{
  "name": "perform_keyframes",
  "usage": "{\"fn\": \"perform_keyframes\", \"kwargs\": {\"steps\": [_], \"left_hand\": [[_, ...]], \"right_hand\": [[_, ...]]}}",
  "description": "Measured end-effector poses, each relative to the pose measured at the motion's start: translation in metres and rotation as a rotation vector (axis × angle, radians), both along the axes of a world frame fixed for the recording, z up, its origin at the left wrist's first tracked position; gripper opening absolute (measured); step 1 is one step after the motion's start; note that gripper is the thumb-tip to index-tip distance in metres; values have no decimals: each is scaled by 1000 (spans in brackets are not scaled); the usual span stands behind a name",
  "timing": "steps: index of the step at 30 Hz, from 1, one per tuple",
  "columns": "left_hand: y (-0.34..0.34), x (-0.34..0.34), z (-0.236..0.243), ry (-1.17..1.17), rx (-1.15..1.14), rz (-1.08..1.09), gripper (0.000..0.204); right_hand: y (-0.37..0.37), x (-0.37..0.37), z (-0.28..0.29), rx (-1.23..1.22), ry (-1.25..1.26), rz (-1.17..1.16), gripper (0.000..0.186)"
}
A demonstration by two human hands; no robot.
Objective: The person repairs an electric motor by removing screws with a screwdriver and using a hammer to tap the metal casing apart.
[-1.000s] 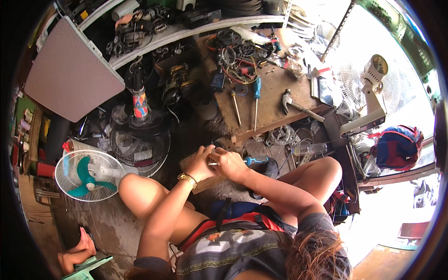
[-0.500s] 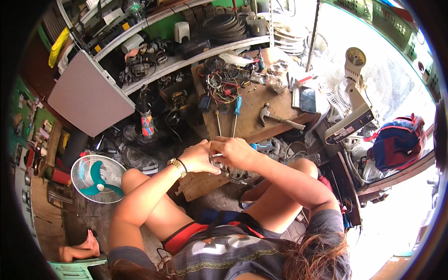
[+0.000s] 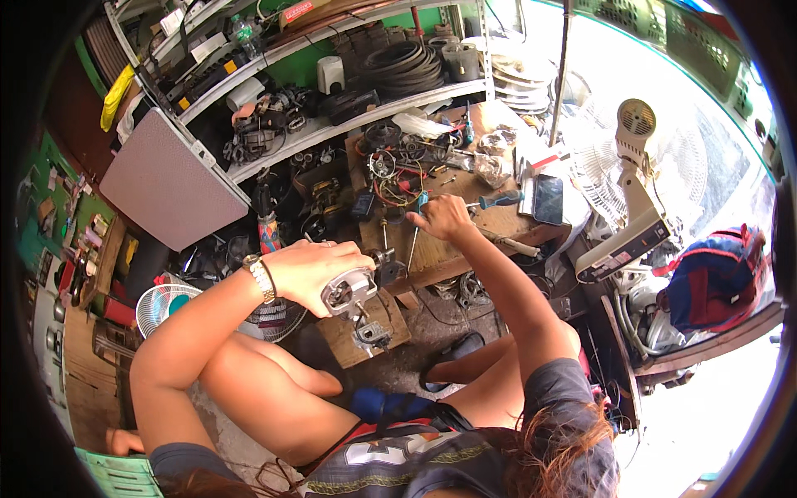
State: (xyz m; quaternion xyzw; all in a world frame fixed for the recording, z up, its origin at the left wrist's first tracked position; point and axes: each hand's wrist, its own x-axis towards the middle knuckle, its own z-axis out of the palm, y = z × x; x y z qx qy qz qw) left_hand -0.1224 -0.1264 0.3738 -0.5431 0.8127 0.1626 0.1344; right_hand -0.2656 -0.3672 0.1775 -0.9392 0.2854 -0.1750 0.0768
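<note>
My left hand [image 3: 320, 270], with a gold watch on its wrist, grips a grey metal fan motor [image 3: 353, 290] above a small wooden board. Metal parts hang from the motor's lower side. Over the wooden table my right hand [image 3: 444, 218] has its thumb stretched out to the left, and its other fingers are partly hidden. The thumb crosses a screwdriver with a light blue handle [image 3: 422, 202]. Right of that hand lies another blue-handled screwdriver [image 3: 501, 199]. The hammer [image 3: 513, 242] shows only its handle; its head is out of sight.
Wires and small parts [image 3: 398, 170] crowd the table's far side, and a phone [image 3: 547, 199] lies on its right. A white desk fan [image 3: 635, 183] stands to the right, beside a blue and red backpack [image 3: 716, 270]. Shelves of coils and parts [image 3: 403, 68] run behind.
My hands have moved apart: the left went left and down with the motor, the right up over the table. The dark blue-handled screwdriver now shows on the table beside the right hand.
</note>
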Motion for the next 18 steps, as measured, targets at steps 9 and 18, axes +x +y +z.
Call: {"fn": "perform_keyframes", "kwargs": {"steps": [9, 18], "left_hand": [[55, 60, -10, 29, -163, 328, 88], [31, 83, -45, 116, -62, 259, 84]], "right_hand": [[-55, 25, -91, 20, -104, -280, 50], [-8, 61, -76, -441, -12, 502, 27]]}}
